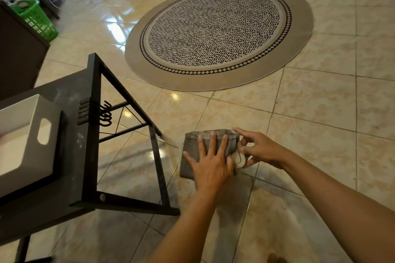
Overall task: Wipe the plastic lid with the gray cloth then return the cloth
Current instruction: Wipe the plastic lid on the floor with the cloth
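The gray cloth [190, 157] lies folded on the tiled floor, just right of the black table's leg. My left hand [210, 162] rests flat on top of it with the fingers spread, pressing it down. My right hand [261, 149] is at the cloth's right edge, where thumb and fingers pinch a pale corner of the fabric. No plastic lid shows anywhere in the head view.
A black metal-framed table [70, 96] stands at the left with a white handled bin [21, 134] on it and hooks on its side. A round patterned rug [213, 34] lies beyond the cloth. A green basket [36, 19] and a dark cabinet [17, 53] stand at the far left.
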